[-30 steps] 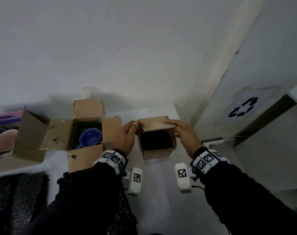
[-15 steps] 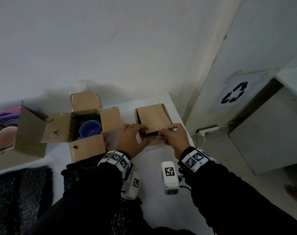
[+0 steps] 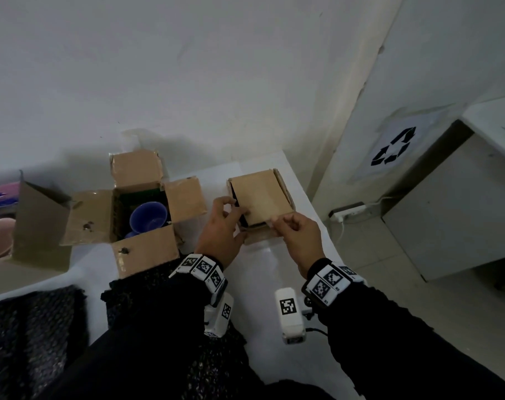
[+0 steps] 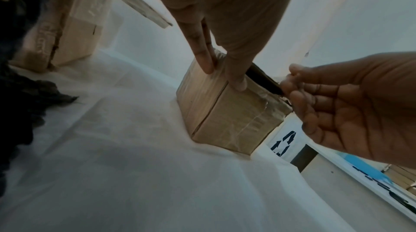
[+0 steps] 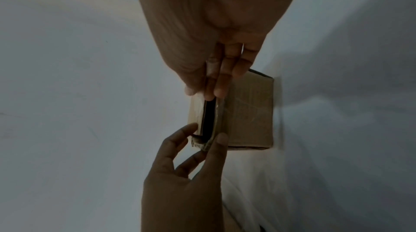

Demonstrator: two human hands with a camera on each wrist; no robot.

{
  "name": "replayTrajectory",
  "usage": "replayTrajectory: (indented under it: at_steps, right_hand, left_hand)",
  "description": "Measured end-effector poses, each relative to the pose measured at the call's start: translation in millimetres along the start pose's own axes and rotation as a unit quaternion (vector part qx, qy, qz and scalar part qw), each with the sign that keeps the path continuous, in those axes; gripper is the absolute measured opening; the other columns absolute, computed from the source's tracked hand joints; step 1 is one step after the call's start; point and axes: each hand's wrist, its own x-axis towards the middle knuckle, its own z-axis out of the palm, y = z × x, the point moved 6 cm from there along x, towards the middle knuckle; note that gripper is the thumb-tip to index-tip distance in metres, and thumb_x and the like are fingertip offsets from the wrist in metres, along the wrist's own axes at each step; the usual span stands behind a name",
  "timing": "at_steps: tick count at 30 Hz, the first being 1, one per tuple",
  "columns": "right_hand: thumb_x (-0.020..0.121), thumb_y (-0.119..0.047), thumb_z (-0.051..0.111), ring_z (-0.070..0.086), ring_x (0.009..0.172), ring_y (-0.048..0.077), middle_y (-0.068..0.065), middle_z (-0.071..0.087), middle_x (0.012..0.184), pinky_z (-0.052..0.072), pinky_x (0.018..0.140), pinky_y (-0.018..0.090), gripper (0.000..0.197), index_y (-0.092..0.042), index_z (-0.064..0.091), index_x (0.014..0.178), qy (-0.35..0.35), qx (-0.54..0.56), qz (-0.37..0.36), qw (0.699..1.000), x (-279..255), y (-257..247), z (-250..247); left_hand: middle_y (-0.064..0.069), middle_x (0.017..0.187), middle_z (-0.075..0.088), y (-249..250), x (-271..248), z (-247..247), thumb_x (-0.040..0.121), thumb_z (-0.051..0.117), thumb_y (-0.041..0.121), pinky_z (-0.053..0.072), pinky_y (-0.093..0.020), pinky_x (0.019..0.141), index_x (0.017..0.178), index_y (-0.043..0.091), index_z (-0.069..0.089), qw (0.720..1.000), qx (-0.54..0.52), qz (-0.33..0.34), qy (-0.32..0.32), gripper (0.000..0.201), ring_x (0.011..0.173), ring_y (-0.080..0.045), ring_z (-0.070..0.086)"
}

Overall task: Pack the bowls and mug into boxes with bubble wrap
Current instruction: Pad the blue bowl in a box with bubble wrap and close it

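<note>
Pinching right hand: I had the near edge of the top flap nipped between thumb and fingertips.
Left hand: I gripped the small box at its near left corner, thumb and fingers either side.
Small box: stood near the worktop's far right corner, flap folded over, dark gap at its near edge.
Open box: sat to the left, blue vessel inside.
Bubble wrap: lay dark along the near left edge.

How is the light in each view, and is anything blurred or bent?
Head view: dim, wall corner bows from the wide lens. Left wrist view: brightest, the left hand close and soft. Right wrist view: darkest, grainy, the slit in the small box black.
</note>
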Motion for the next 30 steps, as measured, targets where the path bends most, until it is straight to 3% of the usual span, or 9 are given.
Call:
replayTrajectory:
  at_steps: [4,8,12,17,19,21,23,26,30]
  right_hand:
    - [0.080,-0.016,0.077,0.068,0.078,0.029,0.022,0.070,0.086,0.052,0.079,0.031,0.034,-0.019,0.045,0.093,0.026,0.027,-0.001,0.999,0.1,9.7,1.0]
    - [0.086,-0.014,0.071,0.068,0.071,0.020,0.026,0.067,0.088,0.048,0.071,0.026,0.033,-0.022,0.041,0.094,0.021,0.020,0.021,0.999,2.0,28.6,-0.6]
    - [0.087,-0.010,0.069,0.070,0.064,0.018,0.020,0.068,0.075,0.048,0.063,0.015,0.035,-0.018,0.035,0.091,0.018,0.001,-0.014,1.000,8.5,29.2,-1.4]
    - [0.085,-0.012,0.072,0.067,0.058,0.026,0.022,0.068,0.077,0.054,0.061,0.033,0.037,-0.019,0.036,0.089,0.018,-0.012,-0.026,0.999,17.6,27.8,-5.2]
    - [0.083,-0.017,0.076,0.067,0.057,0.029,0.023,0.069,0.078,0.053,0.060,0.036,0.038,-0.020,0.038,0.089,0.016,-0.012,-0.017,1.000,23.7,28.4,-7.5]
    - [0.074,-0.034,0.082,0.066,0.060,0.031,0.021,0.067,0.073,0.055,0.061,0.040,0.045,-0.023,0.040,0.088,0.034,-0.067,-0.013,0.997,30.3,29.3,-13.0]
    - [0.062,-0.051,0.085,0.065,0.064,0.025,0.010,0.063,0.069,0.055,0.067,0.040,0.059,-0.025,0.041,0.092,0.058,-0.131,-0.008,0.990,35.4,29.3,-22.6]
    - [0.058,-0.047,0.089,0.063,0.075,0.017,-0.002,0.062,0.083,0.054,0.070,0.033,0.070,-0.025,0.043,0.105,0.043,-0.136,-0.060,0.988,41.7,17.9,-28.4]
    - [0.066,-0.034,0.088,0.061,0.075,0.016,-0.002,0.061,0.091,0.049,0.062,0.020,0.057,-0.025,0.048,0.107,-0.031,-0.168,-0.158,0.973,47.9,-6.5,-22.5]
  left_hand:
    - [-0.004,0.135,0.030,-3.3,2.1,3.0,0.076,0.077,0.016,0.054,-0.034,0.083,0.121,0.016,0.055,1.000,-0.007,-0.012,-0.014,0.050,0.090,-0.016,0.051]
    - [-0.005,0.136,0.032,-1.7,0.9,3.2,0.077,0.075,0.018,0.054,-0.034,0.082,0.121,0.017,0.054,1.000,0.011,0.000,-0.013,0.049,0.090,-0.016,0.050]
    - [-0.013,0.135,0.044,10.0,0.1,1.4,0.072,0.073,0.020,0.047,-0.044,0.091,0.116,0.020,0.059,0.989,0.126,0.075,0.019,0.047,0.112,-0.034,0.046]
    - [-0.007,0.131,0.052,25.5,3.9,12.4,0.070,0.069,0.012,0.044,-0.043,0.085,0.114,0.025,0.064,0.969,0.179,0.168,0.001,0.045,0.117,-0.030,0.041]
    - [-0.005,0.126,0.055,25.0,6.6,14.8,0.069,0.072,0.011,0.044,-0.042,0.084,0.114,0.024,0.065,0.969,0.183,0.167,-0.004,0.047,0.114,-0.028,0.043]
    - [-0.005,0.123,0.056,23.6,8.3,16.1,0.068,0.074,0.008,0.044,-0.042,0.085,0.115,0.023,0.065,0.972,0.179,0.153,-0.003,0.050,0.112,-0.028,0.046]
    - [-0.004,0.120,0.057,23.0,8.4,15.8,0.069,0.073,0.007,0.044,-0.043,0.086,0.113,0.022,0.065,0.976,0.164,0.142,0.003,0.048,0.110,-0.028,0.048]
    - [-0.002,0.118,0.056,22.1,11.1,13.1,0.078,0.060,0.028,0.044,-0.042,0.084,0.110,0.024,0.065,0.983,0.135,0.128,-0.001,0.033,0.109,-0.027,0.049]
    - [0.003,0.113,0.054,21.9,22.2,12.8,0.077,0.053,0.053,0.038,-0.038,0.080,0.101,0.028,0.061,0.989,0.135,0.064,-0.001,0.035,0.105,-0.023,0.046]
